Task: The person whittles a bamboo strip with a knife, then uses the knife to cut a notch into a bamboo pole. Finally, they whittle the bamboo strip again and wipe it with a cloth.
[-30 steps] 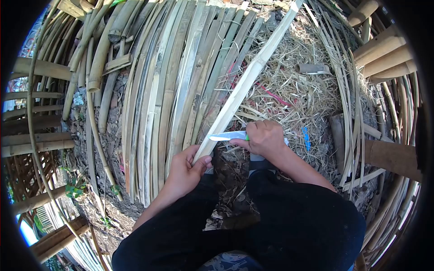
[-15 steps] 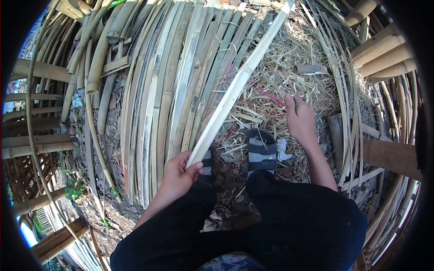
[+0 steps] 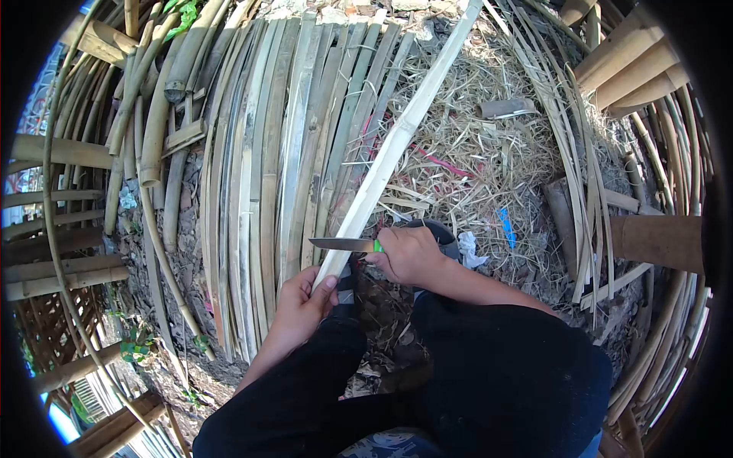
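A long pale bamboo strip (image 3: 392,143) slants up and away from my left hand (image 3: 303,299), whose fingers and thumb are wrapped round its near end. My right hand (image 3: 408,254) is closed on the green handle of a knife (image 3: 343,244). The knife's blade points left and lies across the strip, a short way above my left fingers. Left of the strip, many split bamboo slats (image 3: 279,168) lie side by side on the ground.
Shavings (image 3: 496,160) cover the ground ahead, with a short bamboo piece (image 3: 507,108), a blue scrap (image 3: 507,227) and white crumpled paper (image 3: 470,250). Thin strips (image 3: 561,130) lie at the right. Bamboo poles (image 3: 156,130) and rails stand along both sides.
My right hand has swung left from over the shavings to the strip, bringing the knife blade across it. The blue scrap now shows. My left hand keeps its hold on the strip.
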Demonstrator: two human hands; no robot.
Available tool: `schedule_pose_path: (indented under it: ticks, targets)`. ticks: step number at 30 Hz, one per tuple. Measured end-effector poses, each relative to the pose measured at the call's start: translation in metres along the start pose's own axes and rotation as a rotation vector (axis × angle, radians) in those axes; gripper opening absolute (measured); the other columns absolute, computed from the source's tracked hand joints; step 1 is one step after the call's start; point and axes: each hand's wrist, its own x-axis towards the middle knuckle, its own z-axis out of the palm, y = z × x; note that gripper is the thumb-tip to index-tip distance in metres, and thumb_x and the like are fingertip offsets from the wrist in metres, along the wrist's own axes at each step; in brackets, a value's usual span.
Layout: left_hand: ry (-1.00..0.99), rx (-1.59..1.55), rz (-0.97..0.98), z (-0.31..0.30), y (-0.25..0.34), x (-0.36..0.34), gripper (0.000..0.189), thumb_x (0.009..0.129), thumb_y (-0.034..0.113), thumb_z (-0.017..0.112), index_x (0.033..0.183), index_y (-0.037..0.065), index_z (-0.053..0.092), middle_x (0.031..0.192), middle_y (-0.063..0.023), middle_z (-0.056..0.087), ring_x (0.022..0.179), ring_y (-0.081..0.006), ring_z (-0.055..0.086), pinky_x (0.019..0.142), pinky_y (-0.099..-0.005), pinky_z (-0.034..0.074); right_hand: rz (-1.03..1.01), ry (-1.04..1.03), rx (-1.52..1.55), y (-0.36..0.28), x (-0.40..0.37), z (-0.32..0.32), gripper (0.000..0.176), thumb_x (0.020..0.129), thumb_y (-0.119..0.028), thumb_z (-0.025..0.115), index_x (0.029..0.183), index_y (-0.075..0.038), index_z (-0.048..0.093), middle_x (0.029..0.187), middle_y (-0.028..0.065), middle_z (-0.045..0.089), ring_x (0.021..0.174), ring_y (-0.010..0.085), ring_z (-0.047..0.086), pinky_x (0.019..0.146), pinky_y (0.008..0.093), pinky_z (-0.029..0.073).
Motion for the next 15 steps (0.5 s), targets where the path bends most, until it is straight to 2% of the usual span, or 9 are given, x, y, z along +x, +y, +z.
schedule_pose_path:
  ticks: [4, 7, 9, 12, 15]
  targets:
    - [0.018, 0.040, -0.005, 0.000, 0.000, -0.001, 0.021, 0.103, 0.019, 0.057, 0.095, 0.001, 0.060, 0.067, 0.0005, 0.057, 0.055, -0.0049, 0.048, 0.049, -0.0217, 0.036, 0.045, -0.048, -0.014, 0.005, 0.004, -0.006, 0.037, 0.096, -0.037, 0.060, 0.082, -0.003, 0.053, 0.064, 0.0114, 0.058, 0.053, 0.0306, 0.061, 0.047, 0.0404, 0.049]
    - [0.028, 0.060, 0.019, -0.001, -0.001, -0.002, 0.020, 0.103, 0.019, 0.057, 0.095, 0.001, 0.060, 0.067, 0.0007, 0.057, 0.055, -0.0045, 0.047, 0.049, -0.0217, 0.036, 0.058, -0.066, -0.146, 0.018, 0.012, -0.013, 0.037, 0.098, -0.036, 0.057, 0.082, -0.003, 0.054, 0.061, 0.0130, 0.059, 0.050, 0.0312, 0.062, 0.046, 0.0410, 0.049]
    - [0.040, 0.067, 0.002, -0.003, -0.004, -0.005, 0.020, 0.103, 0.019, 0.057, 0.095, 0.001, 0.060, 0.067, 0.0007, 0.057, 0.055, -0.0046, 0.047, 0.049, -0.0220, 0.036, 0.378, -0.063, -0.232, 0.039, 0.020, -0.025, 0.038, 0.100, -0.036, 0.053, 0.083, -0.002, 0.055, 0.057, 0.0163, 0.059, 0.050, 0.0342, 0.062, 0.048, 0.0442, 0.049]
    - [0.045, 0.074, -0.032, -0.005, -0.008, -0.004, 0.019, 0.103, 0.018, 0.057, 0.095, 0.001, 0.060, 0.066, 0.0007, 0.057, 0.055, -0.0046, 0.047, 0.049, -0.0225, 0.036, 0.295, -0.124, -0.146, 0.062, 0.016, -0.035, 0.040, 0.102, -0.036, 0.051, 0.083, -0.001, 0.056, 0.056, 0.0183, 0.059, 0.051, 0.0369, 0.062, 0.049, 0.0476, 0.049]
    - [0.029, 0.049, -0.035, -0.004, -0.009, 0.000, 0.019, 0.103, 0.018, 0.057, 0.094, 0.001, 0.060, 0.066, 0.0007, 0.057, 0.054, -0.0048, 0.048, 0.050, -0.0230, 0.037, 0.350, -0.144, -0.083, 0.045, 0.014, -0.035, 0.040, 0.101, -0.036, 0.053, 0.082, -0.001, 0.055, 0.057, 0.0177, 0.059, 0.051, 0.0380, 0.061, 0.051, 0.0492, 0.049]
